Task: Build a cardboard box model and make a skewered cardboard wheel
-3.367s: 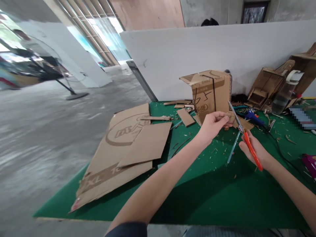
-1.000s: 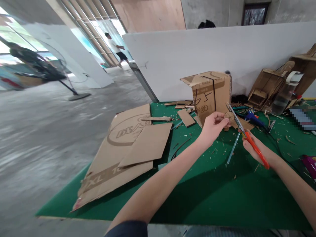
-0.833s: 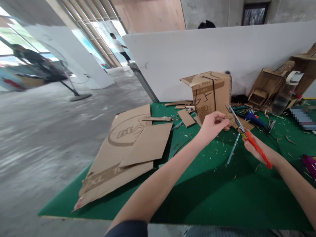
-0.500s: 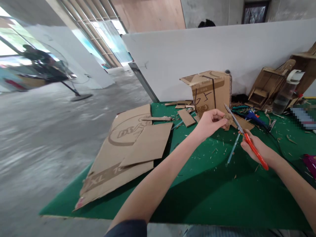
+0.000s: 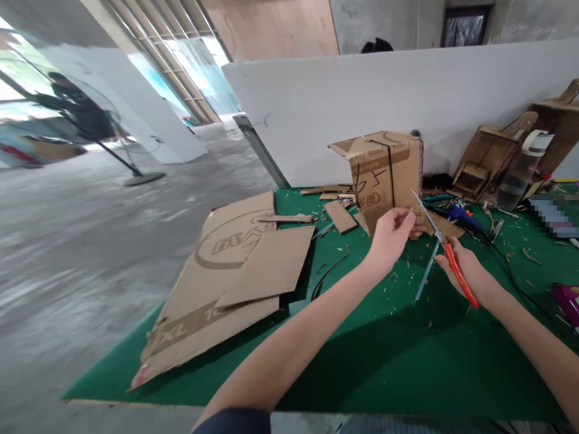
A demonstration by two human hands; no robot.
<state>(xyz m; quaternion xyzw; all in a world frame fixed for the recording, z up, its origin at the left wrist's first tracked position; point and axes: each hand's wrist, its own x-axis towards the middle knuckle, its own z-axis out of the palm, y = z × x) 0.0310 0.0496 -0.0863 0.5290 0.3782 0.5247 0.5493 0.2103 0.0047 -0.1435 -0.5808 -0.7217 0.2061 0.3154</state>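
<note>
My left hand (image 5: 391, 236) pinches a small piece of cardboard (image 5: 421, 220), partly hidden behind the fingers. Wrapped round the red handles of a pair of scissors (image 5: 459, 275) is my right hand (image 5: 474, 270). The blades point up and away, just right of the small piece; whether they touch it I cannot tell. Under the scissors a thin translucent stick (image 5: 425, 278) lies on the green table (image 5: 389, 355). Behind my left hand stands a cardboard box (image 5: 384, 175) with black marker writing and a dark band.
Flat cardboard sheets (image 5: 226, 265) lie at the left, with a narrow strip (image 5: 287, 218) on top. Scraps surround the box. A clear bottle (image 5: 520, 172), cardboard structures (image 5: 484, 157) and a phone-like object (image 5: 554, 216) are at the right. A white partition (image 5: 316, 120) stands behind.
My left hand has turned and dropped slightly, and covers more of the small cardboard piece. The scissors' handles have shifted a little left. A dark curved strip now shows beside my left forearm.
</note>
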